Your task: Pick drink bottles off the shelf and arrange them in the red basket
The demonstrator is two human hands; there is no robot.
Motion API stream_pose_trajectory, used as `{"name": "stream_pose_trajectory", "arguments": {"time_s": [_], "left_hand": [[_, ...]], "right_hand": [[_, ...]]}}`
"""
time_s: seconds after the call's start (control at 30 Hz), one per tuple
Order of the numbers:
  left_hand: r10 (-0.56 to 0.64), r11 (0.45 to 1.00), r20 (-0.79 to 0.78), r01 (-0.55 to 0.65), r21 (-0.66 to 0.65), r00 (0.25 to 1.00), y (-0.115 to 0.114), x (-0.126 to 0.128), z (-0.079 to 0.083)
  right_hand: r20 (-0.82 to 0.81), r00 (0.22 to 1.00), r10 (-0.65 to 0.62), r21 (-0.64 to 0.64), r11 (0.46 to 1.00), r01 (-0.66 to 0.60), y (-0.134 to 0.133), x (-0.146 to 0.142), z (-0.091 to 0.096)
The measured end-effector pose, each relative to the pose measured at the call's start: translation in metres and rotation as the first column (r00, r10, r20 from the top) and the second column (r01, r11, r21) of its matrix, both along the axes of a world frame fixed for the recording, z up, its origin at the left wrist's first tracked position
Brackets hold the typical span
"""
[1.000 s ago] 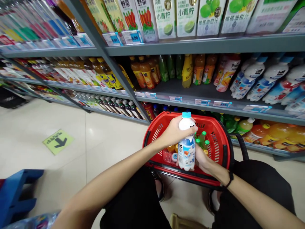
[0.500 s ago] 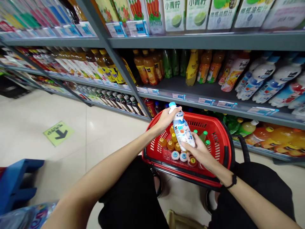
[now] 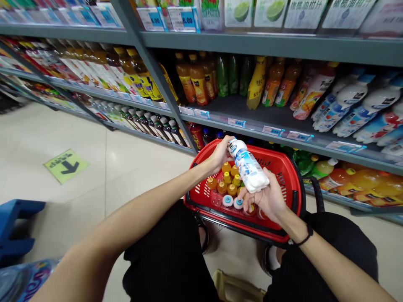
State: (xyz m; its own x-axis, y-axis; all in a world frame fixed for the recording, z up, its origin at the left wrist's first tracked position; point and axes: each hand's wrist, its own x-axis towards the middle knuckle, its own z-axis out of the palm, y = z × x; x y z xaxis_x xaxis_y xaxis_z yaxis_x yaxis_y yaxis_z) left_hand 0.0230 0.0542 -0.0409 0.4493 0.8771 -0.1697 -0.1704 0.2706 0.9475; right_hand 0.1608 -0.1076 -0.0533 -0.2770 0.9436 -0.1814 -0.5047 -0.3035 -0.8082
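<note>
A white-and-blue drink bottle (image 3: 248, 165) is tilted over the red shopping basket (image 3: 291, 176), its base toward the lower right. My left hand (image 3: 222, 154) is closed around its cap end, hiding most of the cap. Under the base, my right hand (image 3: 270, 197) supports the bottle with its fingers partly curled. Inside the basket stand several orange-drink bottles (image 3: 222, 187) with orange and yellow caps. Two white bottles (image 3: 228, 201) with pale blue caps are near its front side. The bottle and my right hand cover part of the contents.
Ahead are shelves (image 3: 252, 44) of drinks, with similar white-and-blue bottles (image 3: 355, 98) at right. The basket's black handle (image 3: 316, 193) sticks out at its right end. A beige stool (image 3: 233, 287) is below, a blue object (image 3: 19, 226) at left, and a green arrow sign (image 3: 66, 165) on the floor.
The bottle has been rolled about its length and tipped flatter, its base moving right. My right hand's fingers have loosened and now lie beneath it. The view has shifted slightly.
</note>
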Motion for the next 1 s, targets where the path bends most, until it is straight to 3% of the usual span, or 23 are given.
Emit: {"name": "stream_pose_trajectory", "arguments": {"time_s": [0.27,0.5,0.6,0.8,1.0], "left_hand": [[-0.016,0.999,0.049,0.018,-0.034,0.999,-0.003,-0.002,0.002],[-0.030,0.999,0.006,0.030,-0.024,1.000,0.001,0.001,-0.001],[-0.067,0.998,-0.003,0.067,-0.008,0.998,0.006,0.001,-0.002],[-0.039,0.999,0.061,0.038,0.007,0.997,0.013,-0.002,0.004],[-0.044,0.999,0.101,0.044,-0.001,0.994,0.011,-0.004,0.012]], "right_hand": [[-0.178,0.978,-0.109,-0.116,0.989,0.089,0.002,0.006,0.008],[-0.192,0.980,-0.047,-0.085,0.996,0.031,-0.001,0.004,0.008],[-0.152,0.987,-0.044,-0.041,0.998,0.039,-0.002,-0.001,0.005],[-0.003,0.953,-0.303,-0.035,0.952,0.303,0.000,-0.012,-0.005],[0.208,0.890,-0.407,0.088,0.914,0.397,0.003,-0.016,-0.012]]}}
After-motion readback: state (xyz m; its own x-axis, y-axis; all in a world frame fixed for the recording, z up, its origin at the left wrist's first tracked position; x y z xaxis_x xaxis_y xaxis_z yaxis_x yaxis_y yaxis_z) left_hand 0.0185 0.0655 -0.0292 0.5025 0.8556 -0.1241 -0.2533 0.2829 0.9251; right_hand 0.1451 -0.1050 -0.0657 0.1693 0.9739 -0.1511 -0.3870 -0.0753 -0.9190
